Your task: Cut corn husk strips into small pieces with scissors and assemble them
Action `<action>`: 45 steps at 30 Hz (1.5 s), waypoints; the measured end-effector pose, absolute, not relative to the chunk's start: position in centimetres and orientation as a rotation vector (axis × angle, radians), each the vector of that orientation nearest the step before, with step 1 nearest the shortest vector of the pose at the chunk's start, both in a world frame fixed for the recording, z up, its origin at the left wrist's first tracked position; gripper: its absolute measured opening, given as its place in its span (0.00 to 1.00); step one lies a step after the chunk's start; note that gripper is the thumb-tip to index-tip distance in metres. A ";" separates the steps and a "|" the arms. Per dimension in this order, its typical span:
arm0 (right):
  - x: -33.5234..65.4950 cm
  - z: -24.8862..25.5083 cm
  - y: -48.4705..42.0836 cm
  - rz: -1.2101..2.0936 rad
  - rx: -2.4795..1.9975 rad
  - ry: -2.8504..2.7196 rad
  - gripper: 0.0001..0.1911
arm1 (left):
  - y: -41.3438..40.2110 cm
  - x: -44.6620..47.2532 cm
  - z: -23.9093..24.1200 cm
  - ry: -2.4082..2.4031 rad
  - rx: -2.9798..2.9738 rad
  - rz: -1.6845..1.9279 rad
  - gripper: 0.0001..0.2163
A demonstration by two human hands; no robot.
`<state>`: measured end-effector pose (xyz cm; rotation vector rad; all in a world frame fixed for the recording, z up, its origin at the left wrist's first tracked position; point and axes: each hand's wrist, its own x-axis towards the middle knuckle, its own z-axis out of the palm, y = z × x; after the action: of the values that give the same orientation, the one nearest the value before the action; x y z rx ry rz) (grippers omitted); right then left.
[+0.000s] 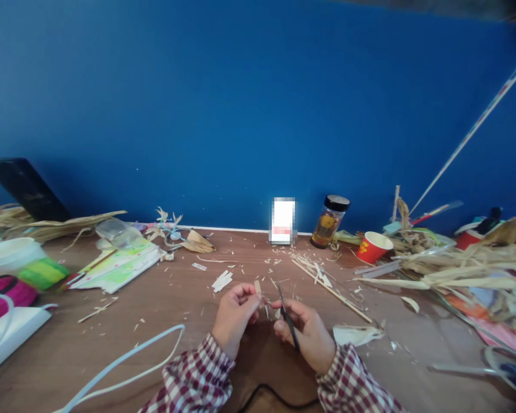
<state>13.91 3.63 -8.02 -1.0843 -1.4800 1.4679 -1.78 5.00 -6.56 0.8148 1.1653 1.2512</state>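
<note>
At the near middle of the table, my left hand (239, 312) pinches a short tan strip (258, 288), likely corn husk, between thumb and fingertips. To its right, my right hand (307, 328) is closed round a slim dark pointed tool (289, 321). The tool's narrow tip points up and away from me; whether it is tweezers or scissors I cannot tell. The two hands are close together but apart. Small pale scraps lie on the table around them. Just beyond my left hand sits a little pile of white strips (222, 280).
A tea bottle (329, 221) and a red paper cup (374, 247) stand at the back right. Dried husks (456, 275) heap up on the right. A painted sheet (118, 265) and a plastic tub (15, 255) are left. A white cable (124, 358) loops at front left.
</note>
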 end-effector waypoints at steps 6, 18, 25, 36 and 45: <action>14.4 -8.1 4.2 1.189 -1.091 -1.422 0.26 | 4.2 -1.3 -6.5 1.121 1.180 1.119 0.07; 13.9 -7.3 4.0 1.057 -1.165 -1.471 0.20 | 4.0 -1.2 -8.2 1.104 1.307 0.919 0.06; 13.8 -7.8 3.9 1.137 -1.128 -1.473 0.18 | 4.2 -1.2 -7.3 1.072 1.249 0.993 0.06; 13.4 -6.8 3.4 1.139 -1.146 -1.544 0.16 | 3.9 -0.8 -7.1 1.064 1.166 1.071 0.09; 13.5 -7.2 3.5 1.155 -1.158 -1.467 0.18 | 4.1 -0.9 -7.6 1.007 1.084 1.044 0.11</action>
<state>13.46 3.48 -7.21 -1.1583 -1.4670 1.1549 -0.92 4.11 -7.60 1.0836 1.0075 1.0443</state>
